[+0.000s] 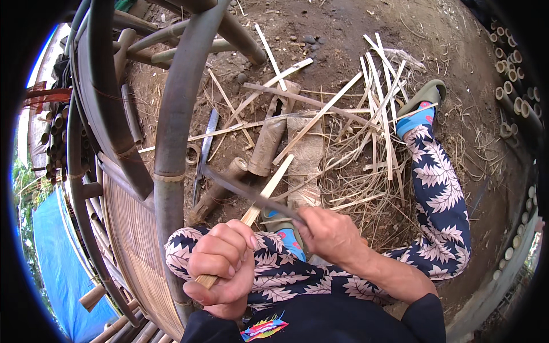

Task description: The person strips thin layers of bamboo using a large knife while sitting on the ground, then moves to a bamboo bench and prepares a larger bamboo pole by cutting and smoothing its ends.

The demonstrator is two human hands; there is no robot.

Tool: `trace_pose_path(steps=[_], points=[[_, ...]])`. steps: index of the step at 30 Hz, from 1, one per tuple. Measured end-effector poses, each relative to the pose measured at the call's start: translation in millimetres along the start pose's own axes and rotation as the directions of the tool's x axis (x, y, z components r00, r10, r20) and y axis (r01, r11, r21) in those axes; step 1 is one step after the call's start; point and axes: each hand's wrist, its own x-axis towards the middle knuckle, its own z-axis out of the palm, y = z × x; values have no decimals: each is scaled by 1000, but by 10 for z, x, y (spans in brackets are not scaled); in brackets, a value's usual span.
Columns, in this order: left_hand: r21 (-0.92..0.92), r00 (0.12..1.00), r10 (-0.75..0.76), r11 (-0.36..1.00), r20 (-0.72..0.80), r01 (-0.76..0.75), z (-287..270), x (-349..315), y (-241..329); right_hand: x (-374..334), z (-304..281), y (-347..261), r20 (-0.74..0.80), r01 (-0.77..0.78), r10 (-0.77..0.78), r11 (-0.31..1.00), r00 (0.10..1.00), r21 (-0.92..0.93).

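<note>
while the left hand [224, 264] grips it, a strip [279, 177] slants forward.

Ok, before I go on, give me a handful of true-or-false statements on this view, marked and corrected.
1. The left hand grips a bamboo strip. True.
2. The right hand holds a knife, its blade crossing the strip. True.
3. A blue sheet shows at the picture's far right. False: the blue sheet is at the left.
4. A bamboo tube lies on the ground. True.
5. The trousers are plain grey. False: the trousers are dark with pale leaf shapes.
</note>
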Motion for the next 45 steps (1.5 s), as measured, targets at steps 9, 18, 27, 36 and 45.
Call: trace_pose_path(steps=[9,18,27,36,45], points=[[-18,997,55,998,-59,-56,21,87,-115,139,326,525,116,-219,223,975,968,-47],[-103,996,66,992,-65,-72,-22,150,127,47,374,673,19,-287,295,942,955,-174],[8,996,-7,1000,86,7,-59,139,-13,5,343,863,74,-260,275,951,959,-169],[-44,994,14,999,107,-9,-54,91,-3,139,565,1217,150,-413,456,876,877,-251],[-59,996,34,998,80,-29,-43,83,-51,126,614,1607,13,-246,259,932,966,-264]])
